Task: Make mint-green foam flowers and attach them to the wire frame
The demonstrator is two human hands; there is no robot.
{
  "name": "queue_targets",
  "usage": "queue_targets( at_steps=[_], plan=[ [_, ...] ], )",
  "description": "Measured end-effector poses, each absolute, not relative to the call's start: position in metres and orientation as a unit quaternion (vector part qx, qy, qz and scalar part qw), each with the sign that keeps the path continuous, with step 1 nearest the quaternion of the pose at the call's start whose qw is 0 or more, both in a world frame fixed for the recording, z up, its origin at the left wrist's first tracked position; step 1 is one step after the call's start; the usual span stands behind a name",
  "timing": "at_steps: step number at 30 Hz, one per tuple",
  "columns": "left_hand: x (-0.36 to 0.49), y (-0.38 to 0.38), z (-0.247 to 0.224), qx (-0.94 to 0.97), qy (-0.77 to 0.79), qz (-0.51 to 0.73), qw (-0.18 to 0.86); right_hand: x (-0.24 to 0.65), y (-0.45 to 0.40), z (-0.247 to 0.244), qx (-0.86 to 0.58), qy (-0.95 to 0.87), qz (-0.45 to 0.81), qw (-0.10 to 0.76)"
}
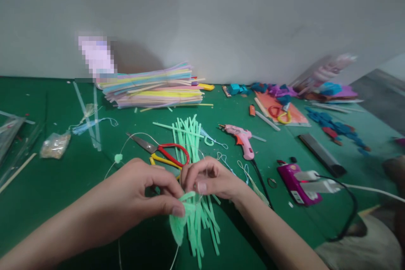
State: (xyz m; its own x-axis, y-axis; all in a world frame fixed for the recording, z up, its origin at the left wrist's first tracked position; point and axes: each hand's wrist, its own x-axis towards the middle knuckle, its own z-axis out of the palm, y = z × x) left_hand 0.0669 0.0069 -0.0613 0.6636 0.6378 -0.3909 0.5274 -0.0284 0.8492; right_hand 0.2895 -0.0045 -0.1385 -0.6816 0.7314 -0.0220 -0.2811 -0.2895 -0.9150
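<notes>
Pinched between the thumb and fingers of my left hand (145, 192) is a small leaf-shaped piece of green pipe cleaner (177, 228). My right hand (213, 181) is closed just beside it, fingertips together; what they grip is hidden. A thin pale wire (175, 257) hangs below the leaf-shaped piece. More thin wire arcs up at the left and carries a small green tuft (118, 158). Under and behind my hands lies a loose bundle of green pipe cleaners (188, 130). Scissors with red and yellow handles (172, 152) lie just beyond my hands, partly covered.
A pink glue gun (242, 137) lies right of the bundle, near a purple power strip (297, 183) with cables. Bundled pastel pipe cleaners (155, 88) lie by the wall. At left is a small bag of beads (55, 145). Another person's knee or clothing (363, 242) shows at lower right.
</notes>
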Motion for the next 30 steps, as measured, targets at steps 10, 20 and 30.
queue_targets(
  at_steps=[10,20,30],
  plan=[
    [0.066,0.007,-0.058,0.714,0.403,0.032,0.572,0.283,0.035,-0.131,-0.155,-0.492,0.841,0.164],
    [0.067,0.003,-0.05,0.687,0.401,0.048,0.604,0.285,0.036,-0.132,-0.176,-0.494,0.839,0.144],
    [0.065,0.002,-0.053,0.724,0.388,0.069,0.566,0.295,0.023,-0.11,-0.251,-0.683,0.655,0.203]
  ],
)
